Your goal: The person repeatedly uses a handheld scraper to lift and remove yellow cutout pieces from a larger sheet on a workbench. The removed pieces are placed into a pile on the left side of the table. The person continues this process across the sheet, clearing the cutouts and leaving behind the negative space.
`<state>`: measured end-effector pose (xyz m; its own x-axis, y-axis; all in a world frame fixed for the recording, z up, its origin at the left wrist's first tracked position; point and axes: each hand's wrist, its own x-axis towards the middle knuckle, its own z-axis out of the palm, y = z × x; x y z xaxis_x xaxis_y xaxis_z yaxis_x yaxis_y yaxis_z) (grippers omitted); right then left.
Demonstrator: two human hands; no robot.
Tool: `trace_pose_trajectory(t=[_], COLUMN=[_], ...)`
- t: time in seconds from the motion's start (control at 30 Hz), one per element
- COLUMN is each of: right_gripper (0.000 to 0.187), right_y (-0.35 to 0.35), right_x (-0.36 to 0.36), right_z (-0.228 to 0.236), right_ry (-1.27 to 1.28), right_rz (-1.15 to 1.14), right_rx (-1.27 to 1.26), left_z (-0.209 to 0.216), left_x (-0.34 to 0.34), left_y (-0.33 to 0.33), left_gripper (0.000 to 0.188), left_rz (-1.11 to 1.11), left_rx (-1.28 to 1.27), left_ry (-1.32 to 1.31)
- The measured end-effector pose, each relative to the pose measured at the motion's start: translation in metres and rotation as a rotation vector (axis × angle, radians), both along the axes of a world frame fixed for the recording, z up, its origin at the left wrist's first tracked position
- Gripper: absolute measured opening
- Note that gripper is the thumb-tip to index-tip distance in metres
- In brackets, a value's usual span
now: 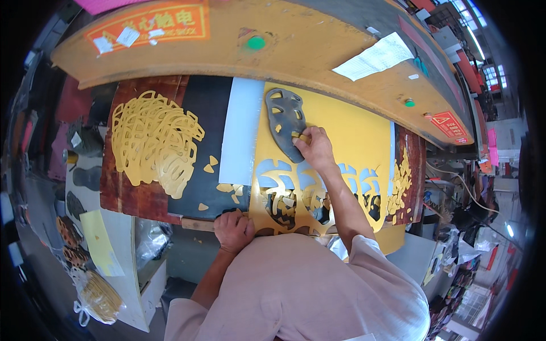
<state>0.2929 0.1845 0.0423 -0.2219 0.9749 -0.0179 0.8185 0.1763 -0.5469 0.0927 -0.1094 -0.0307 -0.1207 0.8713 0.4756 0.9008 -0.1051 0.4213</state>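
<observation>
A dark grey, sole-shaped cutting die (288, 122) with several openings lies on a yellow sheet (352, 125). My right hand (317, 149) pinches the die near its right edge, with a small yellow part showing by the fingertips. Toward me, sole-shaped holes (315, 196) run in a row along the sheet, with loose scraps in some of them. My left hand (234, 232) is curled closed at the near edge of the board, left of the sheet; whatever its fingers may hold is hidden. To the left sits a heap of cut yellow sole-shaped pieces (153, 139).
An orange machine beam (227, 45) with green buttons spans the far side, close above the board. Yellow scraps (401, 184) lie at the right, others (210, 165) on the black mat (207, 113). A side table (128, 250) stands at left, next to a bag of yellow pieces (98, 298).
</observation>
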Motion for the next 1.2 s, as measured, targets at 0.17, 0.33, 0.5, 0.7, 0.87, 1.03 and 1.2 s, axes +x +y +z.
trace_pose_trajectory(t=[0.17, 0.33, 0.5, 0.7, 0.87, 1.03, 1.2], right_gripper=[0.025, 0.014, 0.022, 0.025, 0.023, 0.024, 0.051], right_y=[-0.010, -0.088, -0.137, -0.128, -0.132, -0.137, -0.122], right_x=[0.023, 0.033, 0.033, 0.086, 0.104, 0.138, 0.208], right_z=[0.020, 0.043, 0.027, 0.010, 0.011, 0.015, 0.020], right_ry=[0.251, 0.107, 0.115, 0.289, 0.362, 0.391, 0.692], right_rz=[-0.055, 0.381, 0.312, -0.027, -0.246, -0.313, -0.246], right_rx=[-0.311, -0.650, -0.320, -0.366, -0.314, -0.363, 0.020], left_z=[0.004, 0.009, 0.006, -0.016, -0.032, -0.020, -0.007], left_x=[0.009, 0.005, -0.014, -0.043, -0.056, -0.049, -0.038], left_y=[0.002, -0.001, -0.003, 0.006, 0.025, 0.032, 0.024], left_gripper=[0.014, 0.014, 0.012, 0.013, 0.011, 0.014, 0.019], left_rz=[-0.002, -0.026, -0.045, -0.041, -0.049, -0.048, 0.057], left_rx=[0.021, -0.010, -0.019, -0.011, -0.011, 0.137, -0.048], left_ry=[-0.060, -0.066, -0.040, 0.017, 0.041, 0.105, 0.088])
